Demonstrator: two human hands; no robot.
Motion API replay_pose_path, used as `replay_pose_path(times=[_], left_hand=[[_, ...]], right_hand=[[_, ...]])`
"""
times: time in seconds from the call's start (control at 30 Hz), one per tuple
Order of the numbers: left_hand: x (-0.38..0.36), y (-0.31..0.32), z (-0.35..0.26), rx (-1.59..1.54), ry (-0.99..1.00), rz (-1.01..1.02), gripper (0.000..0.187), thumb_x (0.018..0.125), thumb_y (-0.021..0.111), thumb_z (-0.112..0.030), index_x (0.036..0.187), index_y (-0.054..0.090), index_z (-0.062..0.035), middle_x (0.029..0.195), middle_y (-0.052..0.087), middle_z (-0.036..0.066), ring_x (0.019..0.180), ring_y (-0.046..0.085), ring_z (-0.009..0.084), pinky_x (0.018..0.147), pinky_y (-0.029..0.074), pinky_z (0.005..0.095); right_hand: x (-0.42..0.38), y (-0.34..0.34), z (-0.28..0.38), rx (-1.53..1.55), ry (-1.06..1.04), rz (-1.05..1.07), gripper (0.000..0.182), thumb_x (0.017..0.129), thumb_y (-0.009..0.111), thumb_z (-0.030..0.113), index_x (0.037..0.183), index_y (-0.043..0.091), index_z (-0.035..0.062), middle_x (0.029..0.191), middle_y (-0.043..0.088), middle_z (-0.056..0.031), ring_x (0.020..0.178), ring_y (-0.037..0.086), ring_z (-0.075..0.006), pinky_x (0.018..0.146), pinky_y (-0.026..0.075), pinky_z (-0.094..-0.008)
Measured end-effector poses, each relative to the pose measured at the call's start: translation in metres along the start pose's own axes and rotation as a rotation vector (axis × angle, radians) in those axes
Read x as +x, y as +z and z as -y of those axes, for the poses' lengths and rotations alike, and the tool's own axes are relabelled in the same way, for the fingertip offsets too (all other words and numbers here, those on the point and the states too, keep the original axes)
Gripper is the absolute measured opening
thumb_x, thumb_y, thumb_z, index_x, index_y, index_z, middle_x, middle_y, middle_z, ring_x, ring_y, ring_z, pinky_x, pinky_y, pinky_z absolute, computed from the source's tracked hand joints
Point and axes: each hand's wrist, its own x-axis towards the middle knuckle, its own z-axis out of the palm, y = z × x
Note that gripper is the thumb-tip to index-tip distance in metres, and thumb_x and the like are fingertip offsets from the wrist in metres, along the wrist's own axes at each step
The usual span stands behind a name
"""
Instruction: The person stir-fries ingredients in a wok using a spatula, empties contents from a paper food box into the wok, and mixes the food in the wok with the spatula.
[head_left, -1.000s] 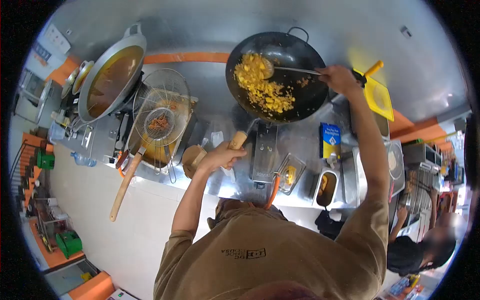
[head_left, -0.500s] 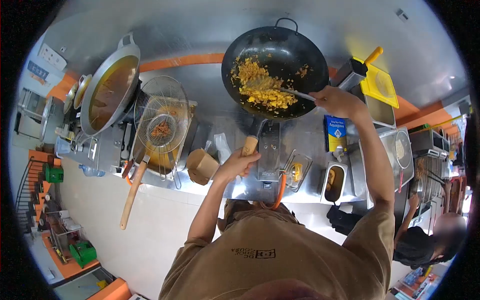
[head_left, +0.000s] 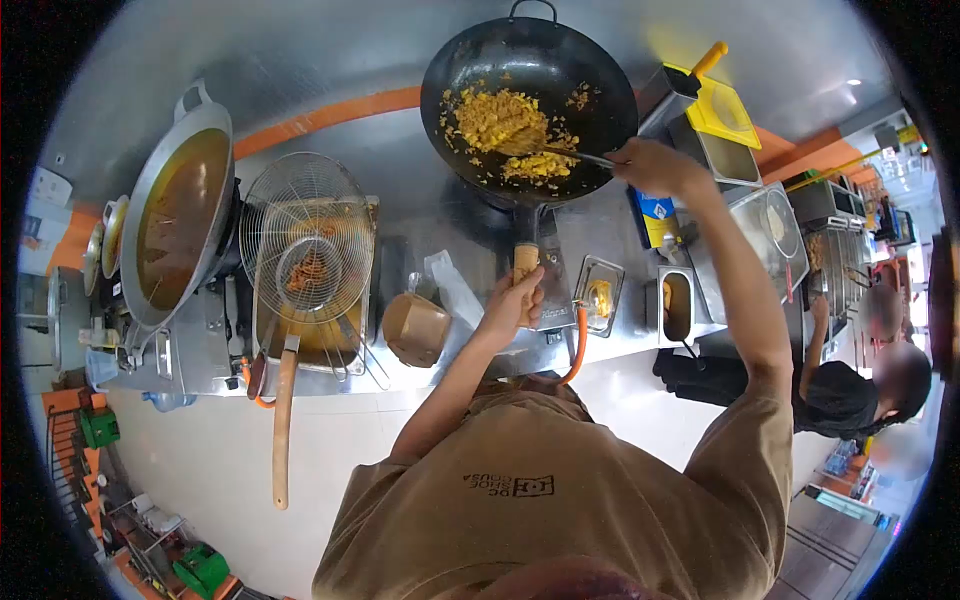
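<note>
A black wok holds yellow-brown crumbly food with brighter yellow pieces, heaped toward its left and lower side. My left hand is closed around the wok's wooden handle. In my right hand is the metal shaft of a ladle, whose head lies in the food. The wok sits above a stove on the steel counter. Beside my left hand stand a brown paper container and a white strip of paper or cloth.
At left are a large pan of brown liquid and a wire strainer over a tray. Steel containers, a blue-yellow packet and a yellow lid are at right. Another person is at far right.
The camera view has shifted. The food is gathered more into a mound around the ladle head. Both hands keep their holds on the wok handle and the ladle.
</note>
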Motion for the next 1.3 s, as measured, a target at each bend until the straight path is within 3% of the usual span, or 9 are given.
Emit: replay_pose_path(times=[0.43, 0.5, 0.53, 0.6, 0.67, 0.77, 1.1, 1.17, 1.3], left_hand=[[-0.002, -0.001, 0.001, 0.030, 0.032, 0.002, 0.032, 0.093, 0.073, -0.035, 0.102, 0.053, -0.0111, 0.073, 0.054, 0.000, 0.053, 0.054, 0.0108, 0.046, 0.044, 0.0273], [0.004, -0.007, 0.006, 0.012, 0.029, 0.017, 0.031, 0.093, 0.073, -0.034, 0.102, 0.052, -0.0125, 0.073, 0.053, 0.000, 0.053, 0.052, 0.0111, 0.046, 0.043, 0.0282], [0.006, -0.008, 0.007, 0.005, 0.030, 0.035, 0.031, 0.093, 0.073, -0.034, 0.103, 0.051, -0.0140, 0.073, 0.052, 0.000, 0.053, 0.051, 0.0114, 0.045, 0.041, 0.0291], [0.004, -0.008, 0.005, 0.010, 0.032, 0.040, 0.031, 0.093, 0.073, -0.034, 0.102, 0.050, -0.0140, 0.073, 0.052, 0.000, 0.052, 0.051, 0.0116, 0.045, 0.041, 0.0292], [0.005, -0.003, 0.002, 0.007, 0.045, 0.058, 0.032, 0.093, 0.073, -0.034, 0.101, 0.050, -0.0139, 0.073, 0.052, 0.000, 0.052, 0.051, 0.0118, 0.045, 0.041, 0.0293], [0.002, -0.003, 0.001, 0.038, 0.016, 0.041, 0.032, 0.093, 0.073, -0.034, 0.099, 0.049, -0.0141, 0.072, 0.051, 0.001, 0.051, 0.050, 0.0119, 0.045, 0.041, 0.0294], [-0.006, -0.009, -0.014, 0.210, 0.077, -0.023, 0.030, 0.097, 0.067, -0.034, 0.102, 0.052, -0.0086, 0.067, 0.051, 0.001, 0.048, 0.049, 0.0107, 0.042, 0.042, 0.0284], [-0.007, -0.008, -0.012, 0.224, 0.076, -0.040, 0.030, 0.097, 0.067, -0.034, 0.102, 0.052, -0.0085, 0.067, 0.051, 0.001, 0.048, 0.049, 0.0104, 0.042, 0.041, 0.0285], [-0.006, -0.005, -0.017, 0.238, 0.045, -0.057, 0.031, 0.096, 0.069, -0.037, 0.097, 0.049, -0.0136, 0.066, 0.051, -0.003, 0.048, 0.048, 0.0081, 0.042, 0.042, 0.0277]], right_hand=[[-0.021, -0.051, 0.013, 0.128, 0.399, -0.121, 0.030, 0.091, 0.059, 0.026, 0.110, 0.072, 0.0061, 0.113, 0.070, -0.0191, 0.100, 0.067, -0.0359, 0.090, 0.053, -0.0451], [-0.042, -0.084, 0.012, -0.113, 0.243, 0.319, 0.029, 0.091, 0.058, 0.024, 0.107, 0.072, 0.0047, 0.109, 0.070, -0.0174, 0.101, 0.067, -0.0347, 0.089, 0.053, -0.0451], [-0.024, -0.047, -0.030, -0.789, -0.463, 0.486, 0.029, 0.093, 0.056, 0.025, 0.103, 0.072, 0.0034, 0.101, 0.069, -0.0175, 0.100, 0.066, -0.0358, 0.087, 0.053, -0.0455], [0.000, 0.011, -0.014, 0.064, 0.464, 0.148, 0.027, 0.094, 0.057, 0.025, 0.100, 0.073, 0.0045, 0.098, 0.068, -0.0169, 0.100, 0.066, -0.0351, 0.089, 0.053, -0.0450], [0.038, 0.052, -0.025, -0.249, -0.068, -0.037, 0.028, 0.088, 0.060, 0.021, 0.106, 0.072, 0.0028, 0.099, 0.073, -0.0205, 0.090, 0.073, -0.0366, 0.073, 0.060, -0.0461], [0.008, -0.015, 0.068, -0.052, 0.521, -0.222, 0.026, 0.095, 0.055, 0.025, 0.109, 0.073, 0.0114, 0.098, 0.071, -0.0194, 0.095, 0.069, -0.0385, 0.083, 0.056, -0.0470], [-0.007, -0.015, -0.081, -0.396, -0.043, 0.179, 0.032, 0.095, 0.060, 0.023, 0.124, 0.069, 0.0136, 0.091, 0.071, -0.0205, 0.089, 0.069, -0.0384, 0.081, 0.055, -0.0437], [0.015, 0.019, -0.049, 0.238, 0.187, -0.125, 0.033, 0.091, 0.063, 0.023, 0.122, 0.071, 0.0124, 0.087, 0.070, -0.0208, 0.088, 0.069, -0.0387, 0.079, 0.054, -0.0442], [0.033, 0.016, -0.029, 0.103, 0.101, -0.485, 0.033, 0.091, 0.064, 0.023, 0.122, 0.071, 0.0123, 0.091, 0.071, -0.0208, 0.087, 0.069, -0.0382, 0.078, 0.055, -0.0449]])
